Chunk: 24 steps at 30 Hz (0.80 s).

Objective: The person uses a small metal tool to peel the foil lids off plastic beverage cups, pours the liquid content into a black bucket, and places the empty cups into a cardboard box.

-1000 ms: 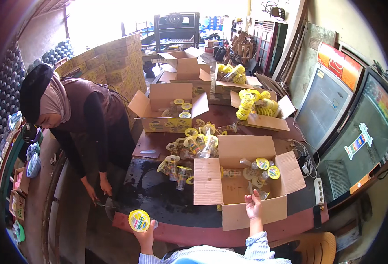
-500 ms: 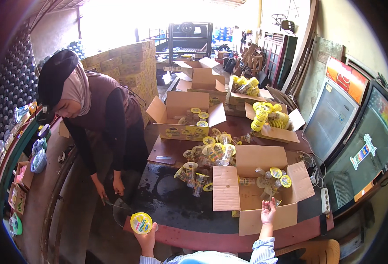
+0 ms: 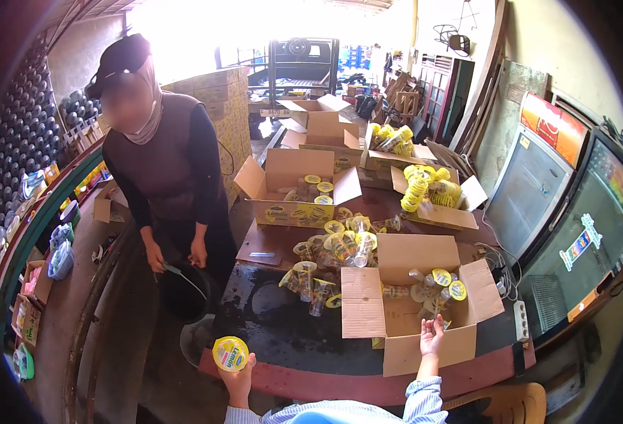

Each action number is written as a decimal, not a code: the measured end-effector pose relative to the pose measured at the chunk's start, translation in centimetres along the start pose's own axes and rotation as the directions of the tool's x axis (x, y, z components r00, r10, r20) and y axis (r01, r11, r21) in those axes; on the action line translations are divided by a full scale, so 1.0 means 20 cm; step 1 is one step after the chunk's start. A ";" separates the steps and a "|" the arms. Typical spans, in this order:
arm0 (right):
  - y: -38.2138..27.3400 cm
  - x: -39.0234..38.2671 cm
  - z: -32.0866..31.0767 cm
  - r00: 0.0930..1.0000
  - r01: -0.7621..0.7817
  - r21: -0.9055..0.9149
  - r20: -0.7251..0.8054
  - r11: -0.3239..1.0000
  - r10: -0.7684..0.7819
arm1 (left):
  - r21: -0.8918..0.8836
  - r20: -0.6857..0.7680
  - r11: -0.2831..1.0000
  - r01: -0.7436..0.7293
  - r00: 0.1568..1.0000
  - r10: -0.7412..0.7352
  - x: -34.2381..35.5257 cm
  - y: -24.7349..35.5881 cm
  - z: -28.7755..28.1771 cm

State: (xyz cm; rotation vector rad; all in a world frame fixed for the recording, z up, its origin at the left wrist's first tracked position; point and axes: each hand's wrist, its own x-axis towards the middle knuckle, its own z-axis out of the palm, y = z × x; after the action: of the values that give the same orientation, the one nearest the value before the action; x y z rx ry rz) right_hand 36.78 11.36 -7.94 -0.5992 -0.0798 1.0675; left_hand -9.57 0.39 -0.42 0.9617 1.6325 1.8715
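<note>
My left hand grips a clear plastic cup with a round yellow-and-white lid, held over the table's front edge. My right hand is palm up at the near side of an open cardboard box, fingers apart and slightly curled, beside the cups inside. Several clear cups with yellow lids lie jumbled in that box. A loose heap of similar cups lies on the dark tabletop, left of the box.
A co-worker stands at left, holding a black bucket by its handle. More open boxes with cups and stacked yellow lids are farther back. Glass-door coolers, a power strip and a plastic chair are at right.
The co-worker has straightened up from bending and lifted the bucket into view. My view has shifted slightly. My hands stay in much the same places, the lidded cup still in my left.
</note>
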 end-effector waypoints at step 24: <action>-0.04 -0.06 -0.01 0.977 -0.162 -0.008 0.136 0.987 0.161 | -0.091 0.345 0.994 0.057 0.938 -0.022 -0.28 0.20 0.50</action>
State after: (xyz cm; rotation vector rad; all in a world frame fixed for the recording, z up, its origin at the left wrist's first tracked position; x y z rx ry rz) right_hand 36.97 10.04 -7.50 -0.5357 -0.1508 1.2662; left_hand 2.02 1.94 2.87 1.1302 1.3286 1.6306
